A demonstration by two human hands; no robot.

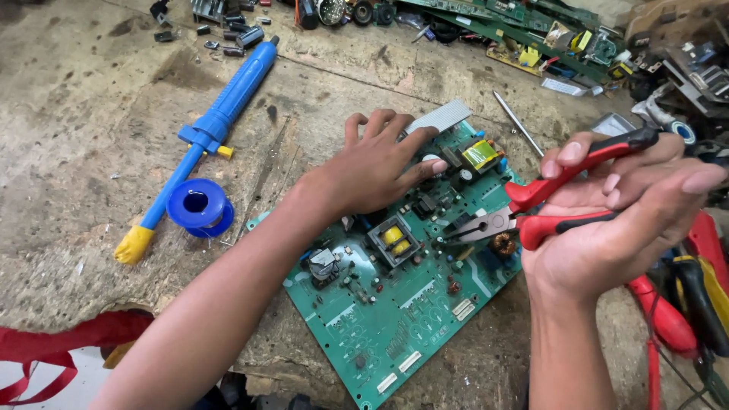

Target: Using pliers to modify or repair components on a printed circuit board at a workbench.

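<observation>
Worn, stained counter (91, 99), item list: green circuit board (395, 319), lying flat at centre, populated with yellow-wound transformers and small components. Left hand (376, 167) pressed palm-down on the board's upper part, fingers spread. Right hand (615, 220) closed around red-handled pliers (531, 212), whose tips meet at a component on the board's right side. Blue desoldering pump (220, 114) with yellow tip and blue solder spool (199, 205), left of the board. Screwdriver (518, 124) and scrap electronics (531, 30) along the far edge.

We see no packages, signs or screens, only a yellow-green rectangular label (480, 154) wrapped around a component near the board's far edge.
</observation>
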